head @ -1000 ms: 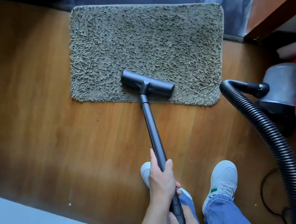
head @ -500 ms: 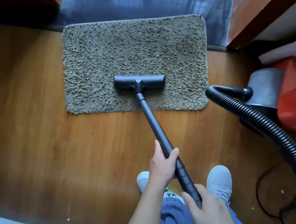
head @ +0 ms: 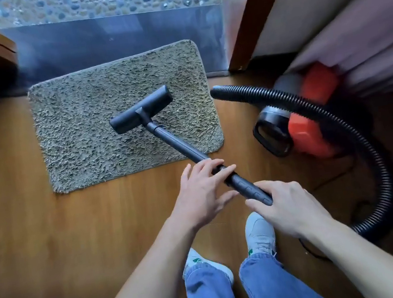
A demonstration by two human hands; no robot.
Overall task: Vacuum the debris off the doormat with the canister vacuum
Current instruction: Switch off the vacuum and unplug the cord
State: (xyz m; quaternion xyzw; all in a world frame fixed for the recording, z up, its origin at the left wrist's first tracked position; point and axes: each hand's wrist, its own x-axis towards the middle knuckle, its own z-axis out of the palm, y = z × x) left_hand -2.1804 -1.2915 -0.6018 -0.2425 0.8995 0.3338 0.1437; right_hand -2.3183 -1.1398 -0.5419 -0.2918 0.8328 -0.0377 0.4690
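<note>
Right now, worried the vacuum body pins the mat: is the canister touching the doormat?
Apart. The head view shows a strip of bare wooden floor between the doormat's right edge and the canister.

Soft doorway daylight, blurred wide-angle edges

Legible text, numbers, signs: none.
Canister vacuum, right of frame: orange and grey casing, no label readable.
Wand, centre: plain black, nothing readable on it.
Shoes, lower centre: small green marks, possibly a brand logo, too small to read.
</note>
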